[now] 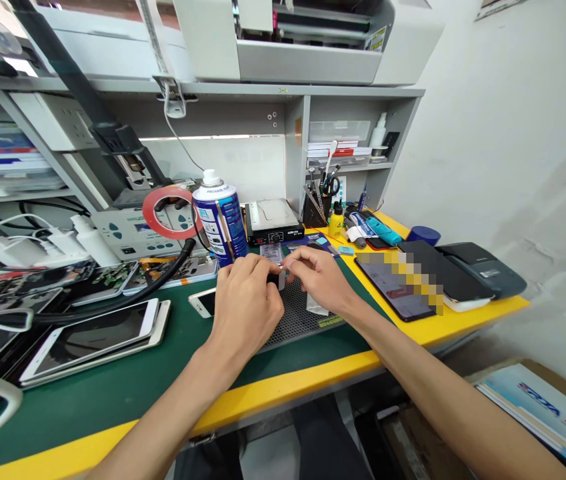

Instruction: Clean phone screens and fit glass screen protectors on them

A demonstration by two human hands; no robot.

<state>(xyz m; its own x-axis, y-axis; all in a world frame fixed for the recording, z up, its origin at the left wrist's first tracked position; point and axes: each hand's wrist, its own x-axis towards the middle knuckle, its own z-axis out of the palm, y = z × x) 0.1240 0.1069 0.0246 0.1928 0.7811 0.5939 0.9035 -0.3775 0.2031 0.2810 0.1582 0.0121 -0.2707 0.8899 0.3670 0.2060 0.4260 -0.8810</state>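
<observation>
Both hands meet over a perforated dark mat (285,327) on the green bench top. My left hand (247,300) has its fingers curled and its fingertips close to those of the other hand; a white phone (203,303) shows partly beneath it. My right hand (320,277) pinches with thumb and forefinger at something too small to name. A small pale piece (317,305) lies on the mat under the right hand. A dark item between the hands is mostly hidden.
A blue spray can (220,223) stands just behind the left hand, beside red tape (170,212). Stacked phones (97,337) lie left. To the right are a dark phone (397,287) and a yellow bottle (336,221). A black cable (127,300) crosses the left side.
</observation>
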